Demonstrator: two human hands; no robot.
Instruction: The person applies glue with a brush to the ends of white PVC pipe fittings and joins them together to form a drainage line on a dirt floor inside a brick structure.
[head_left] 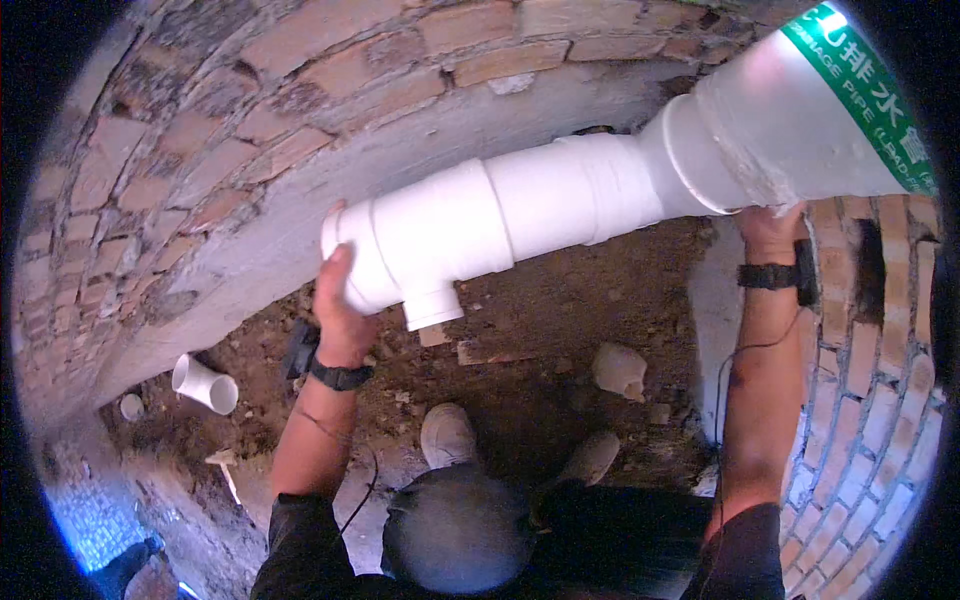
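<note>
A long white plastic drainage pipe assembly slants across the space above the dirt, rising to the right. Its left part is a tee fitting (440, 225) with a short side branch pointing down. A bent fitting (690, 160) joins it to a wide pipe (800, 120) with a green printed band at the upper right. My left hand (342, 300) is closed round the tee's left end, thumb on the near side. Under the wide pipe, close to the bend, my right hand (772, 228) grips from below, its fingers mostly hidden behind the pipe.
Brick walls (300, 90) curve behind and stand at the right (860, 330), with a grey ledge (250, 240) along the back. On the dirt floor (520, 370) lie a small white pipe piece (205, 384), a pale stone-like lump (620, 370) and brick bits. My shoes (447, 436) stand below.
</note>
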